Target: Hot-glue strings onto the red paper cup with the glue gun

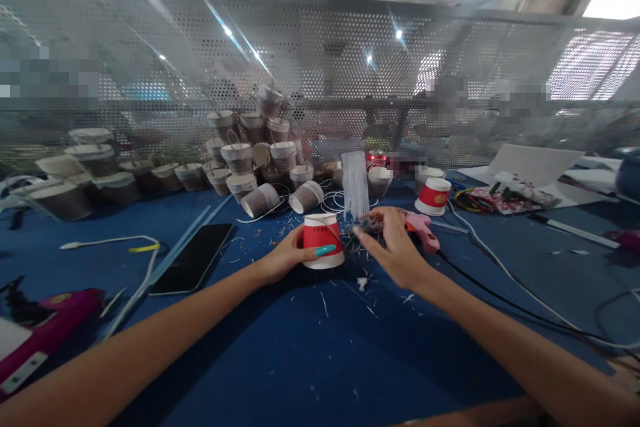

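Observation:
My left hand (287, 255) is wrapped round an upside-down red and white paper cup (321, 239) standing on the blue table (310, 353). Its thumb with a teal nail lies across the cup's side. My right hand (393, 247) is just right of the cup, fingers curled round the pink glue gun (423, 230), whose nozzle end points toward the cup. A bundle of white sticks (356, 183) stands just behind my hands.
A heap of brown-wrapped cups (253, 147) rises at the back, with more in a row (90, 173) at left. A second red cup (433, 196), a black phone (193, 257), a magenta tool (45, 330), cables (525, 293) and a perforated metal screen (320, 67) surround the spot.

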`<state>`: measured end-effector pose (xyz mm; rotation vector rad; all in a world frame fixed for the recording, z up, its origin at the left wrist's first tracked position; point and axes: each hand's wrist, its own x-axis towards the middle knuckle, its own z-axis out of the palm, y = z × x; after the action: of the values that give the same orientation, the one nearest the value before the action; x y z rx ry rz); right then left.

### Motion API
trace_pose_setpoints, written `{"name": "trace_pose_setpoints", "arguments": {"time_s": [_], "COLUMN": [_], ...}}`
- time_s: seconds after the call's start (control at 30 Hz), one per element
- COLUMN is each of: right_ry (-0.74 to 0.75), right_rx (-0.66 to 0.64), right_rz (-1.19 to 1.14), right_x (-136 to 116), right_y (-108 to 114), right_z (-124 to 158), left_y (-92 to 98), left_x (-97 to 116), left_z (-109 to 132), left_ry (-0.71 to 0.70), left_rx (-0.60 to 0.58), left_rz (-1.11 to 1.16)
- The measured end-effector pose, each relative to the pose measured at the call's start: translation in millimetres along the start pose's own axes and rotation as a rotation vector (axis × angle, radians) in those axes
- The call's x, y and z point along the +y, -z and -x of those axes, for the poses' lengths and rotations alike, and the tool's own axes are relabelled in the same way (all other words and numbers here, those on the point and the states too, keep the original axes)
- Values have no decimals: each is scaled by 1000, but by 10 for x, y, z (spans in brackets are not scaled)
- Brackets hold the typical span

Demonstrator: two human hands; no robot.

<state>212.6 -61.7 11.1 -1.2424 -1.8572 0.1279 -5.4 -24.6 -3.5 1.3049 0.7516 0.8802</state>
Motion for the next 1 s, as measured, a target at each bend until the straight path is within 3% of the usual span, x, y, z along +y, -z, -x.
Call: {"name": "trace_pose_setpoints", "arguments": {"time_s": [0.13, 0.37, 0.63, 0.87, 1.0], "right_ry": [46, 138, -20, 228, 85], "right_rx": [-130, -99, -173, -117, -132], "right_rz": [-131, -144, -371, -106, -278], "right_x": [-130, -127, -135, -169, -158], "right_y": [-91, -76, -2, 10, 3], "right_z": [110, 91, 81, 95, 85], "left_y": [-42, -107, -173, -285, -301], "left_x": [0, 37, 37, 30, 49], "left_z": [12, 41, 79, 80, 71], "left_ry": [0, 5, 13, -31, -44], "left_rx": [1, -28, -11, 3, 21], "left_rz": [-61, -73, -71, -86, -109]}}
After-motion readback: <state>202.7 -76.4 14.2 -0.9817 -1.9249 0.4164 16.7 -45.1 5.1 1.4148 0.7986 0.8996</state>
